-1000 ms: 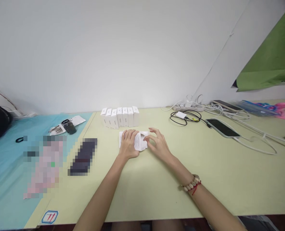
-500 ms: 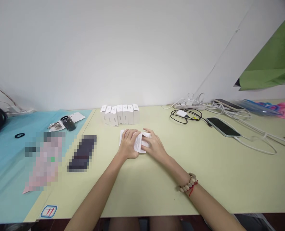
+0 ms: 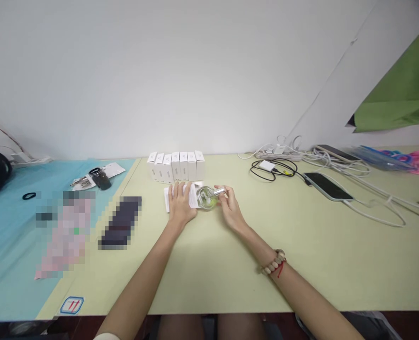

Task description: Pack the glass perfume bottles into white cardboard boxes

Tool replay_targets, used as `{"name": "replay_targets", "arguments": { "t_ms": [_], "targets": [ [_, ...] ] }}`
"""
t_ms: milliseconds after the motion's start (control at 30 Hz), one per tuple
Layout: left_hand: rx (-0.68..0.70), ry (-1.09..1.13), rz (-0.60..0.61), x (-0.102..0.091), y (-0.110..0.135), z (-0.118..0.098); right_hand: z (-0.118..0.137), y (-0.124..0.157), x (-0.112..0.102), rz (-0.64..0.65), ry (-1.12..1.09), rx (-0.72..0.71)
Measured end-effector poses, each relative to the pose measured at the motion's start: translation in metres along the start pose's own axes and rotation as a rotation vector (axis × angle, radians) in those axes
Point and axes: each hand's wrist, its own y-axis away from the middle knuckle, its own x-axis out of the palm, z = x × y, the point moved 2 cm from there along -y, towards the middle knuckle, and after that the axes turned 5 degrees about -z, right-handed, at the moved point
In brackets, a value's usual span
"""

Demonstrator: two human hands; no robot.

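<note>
My left hand (image 3: 180,206) lies fingers-down on a small white box (image 3: 194,195) lying on the pale green table (image 3: 209,269), holding it in place. My right hand (image 3: 230,207) pinches the silver cap end of a small clear glass bottle (image 3: 208,197) with yellowish contents, which sticks out of the box's right end. A row of several upright white boxes (image 3: 176,166) stands just behind both hands.
A blue mat (image 3: 14,226) covers the table's left part, carrying keys and a black fob (image 3: 99,178), a black ring (image 3: 29,195) and blurred items. At the right lie a phone (image 3: 325,185), a power strip (image 3: 276,152) and tangled cables (image 3: 358,189).
The box was between both hands with its flap being handled; now the glass bottle has come out of its right end in my right hand, and the box has shifted left.
</note>
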Motion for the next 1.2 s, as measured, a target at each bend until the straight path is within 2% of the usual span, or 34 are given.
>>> {"name": "replay_targets", "arguments": {
  "t_ms": [100,200,267,333,400,467,633,900,1200],
  "targets": [
    [-0.126,-0.033,-0.097,-0.003,0.000,0.007,-0.001,-0.002,-0.004,-0.044,-0.035,0.035],
    [-0.110,0.019,-0.118,-0.008,0.002,0.000,0.002,-0.003,-0.006,-0.045,-0.014,0.018],
    [-0.014,0.120,-0.033,-0.007,0.005,-0.014,0.006,-0.002,-0.005,0.001,0.037,-0.010],
    [0.076,0.230,0.106,-0.003,0.010,-0.030,0.013,0.000,-0.003,0.053,0.102,-0.061],
    [0.116,0.301,0.218,0.003,0.015,-0.042,0.019,0.001,-0.002,0.073,0.141,-0.121],
    [0.109,0.328,0.258,0.008,0.017,-0.047,0.023,0.001,-0.003,0.056,0.156,-0.159],
    [0.039,0.320,0.190,0.009,0.015,-0.044,0.024,0.000,-0.005,-0.029,0.185,-0.159],
    [0.001,0.345,0.248,0.012,0.013,-0.045,0.016,-0.001,-0.003,-0.078,0.169,-0.092],
    [-0.060,0.365,0.258,0.014,0.015,-0.044,0.013,-0.004,0.001,-0.084,0.196,-0.094]
  ]
}}
